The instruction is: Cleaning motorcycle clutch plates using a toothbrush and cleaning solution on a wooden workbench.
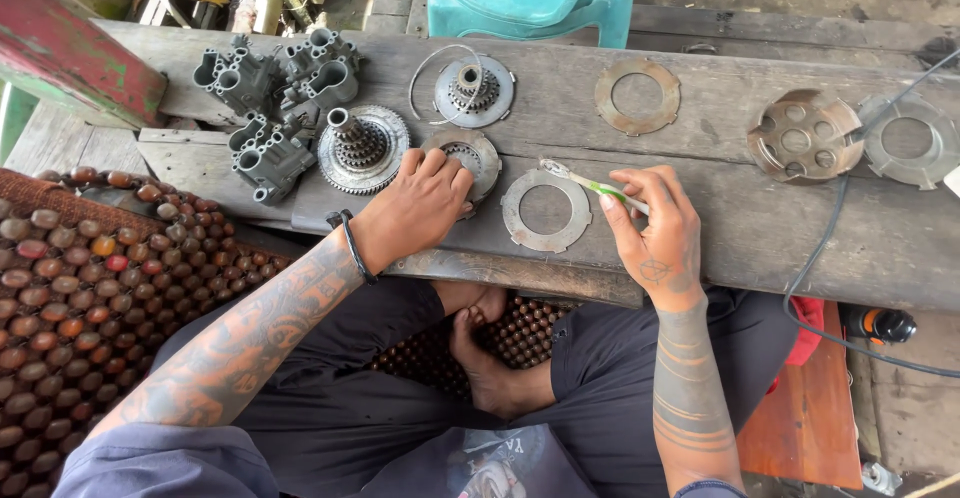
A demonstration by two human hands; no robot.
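My left hand rests on the wooden bench, its fingers on the edge of a round metal clutch part. My right hand grips a green and white toothbrush whose head lies over a flat metal ring plate between the two hands. A toothed gear hub on a disc stands just left of my left hand.
Grey cast metal housings sit at the bench's back left, another hub disc with a wire ring behind. A rusty ring and two round plates lie to the right. A black cable crosses the bench edge. A beaded mat lies left.
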